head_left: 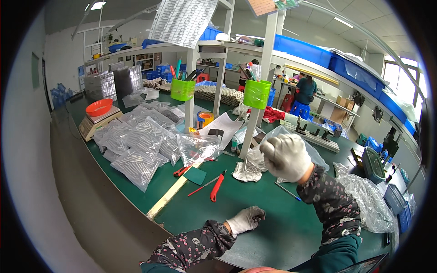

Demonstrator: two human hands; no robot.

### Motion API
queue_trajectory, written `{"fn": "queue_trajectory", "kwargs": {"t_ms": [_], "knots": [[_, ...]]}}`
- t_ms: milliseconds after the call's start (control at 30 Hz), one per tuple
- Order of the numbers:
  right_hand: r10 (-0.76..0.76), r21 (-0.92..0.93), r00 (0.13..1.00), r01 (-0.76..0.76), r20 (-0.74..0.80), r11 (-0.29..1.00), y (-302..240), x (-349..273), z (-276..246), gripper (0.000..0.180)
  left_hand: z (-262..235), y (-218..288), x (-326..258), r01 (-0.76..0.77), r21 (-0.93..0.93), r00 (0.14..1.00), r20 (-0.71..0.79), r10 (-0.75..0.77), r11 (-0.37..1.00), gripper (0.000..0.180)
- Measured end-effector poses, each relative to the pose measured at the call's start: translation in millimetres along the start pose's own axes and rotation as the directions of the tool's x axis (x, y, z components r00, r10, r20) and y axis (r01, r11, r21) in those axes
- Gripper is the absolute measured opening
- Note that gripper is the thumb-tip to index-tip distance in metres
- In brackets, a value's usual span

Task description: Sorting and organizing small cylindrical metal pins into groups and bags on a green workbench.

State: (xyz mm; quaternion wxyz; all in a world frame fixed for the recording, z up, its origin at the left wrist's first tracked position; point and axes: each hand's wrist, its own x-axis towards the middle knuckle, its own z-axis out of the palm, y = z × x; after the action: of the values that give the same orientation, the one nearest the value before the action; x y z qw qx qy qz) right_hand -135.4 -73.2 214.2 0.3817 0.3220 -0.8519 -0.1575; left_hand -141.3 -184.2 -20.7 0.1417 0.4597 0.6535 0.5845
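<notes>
White gloves cover both of my hands. My right hand (pixel 286 157) is raised above the right part of the green bench (pixel 236 186), curled into a fist; whatever it may hold is hidden. Low over the near edge, my left hand (pixel 246 219) is closed too, with its fingers curled in and their contents out of sight. Beyond the left hand lie a red utility knife (pixel 218 187) and a thin red tool (pixel 200 187). A blue-tipped pen (pixel 287 191) rests below the right hand. A crumpled white cloth (pixel 247 172) lies left of that hand.
Clear bags of metal rods (pixel 136 166) are heaped at left, near a scale (pixel 95 123) with an orange bowl (pixel 99 108). A wooden strip (pixel 173 191) crosses the bench. Posts carry green pen holders (pixel 257 94). Plastic sheeting (pixel 366 198) lies at right; a person (pixel 306 88) sits far behind.
</notes>
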Motion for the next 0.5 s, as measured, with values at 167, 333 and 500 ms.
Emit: {"fn": "queue_trajectory", "kwargs": {"t_ms": [167, 333, 500], "knots": [[0.085, -0.095, 0.996, -0.089, -0.041, 0.991, 29, 49, 34, 0.007, -1, -15, 4, -0.062, -0.012, 0.998, 0.033, 0.062, 0.998, 0.027], [0.339, -0.186, 0.941, -0.333, 0.004, 0.925, 66, 94, 44, 0.016, -2, -15, 2, -0.112, -0.034, 0.992, 0.054, 0.114, 0.993, 0.028], [0.476, -0.212, 0.86, -0.439, 0.183, 0.873, 79, 122, 48, 0.032, -5, -10, 2, -0.081, -0.068, 0.991, 0.101, 0.088, 0.994, 0.025]]}}
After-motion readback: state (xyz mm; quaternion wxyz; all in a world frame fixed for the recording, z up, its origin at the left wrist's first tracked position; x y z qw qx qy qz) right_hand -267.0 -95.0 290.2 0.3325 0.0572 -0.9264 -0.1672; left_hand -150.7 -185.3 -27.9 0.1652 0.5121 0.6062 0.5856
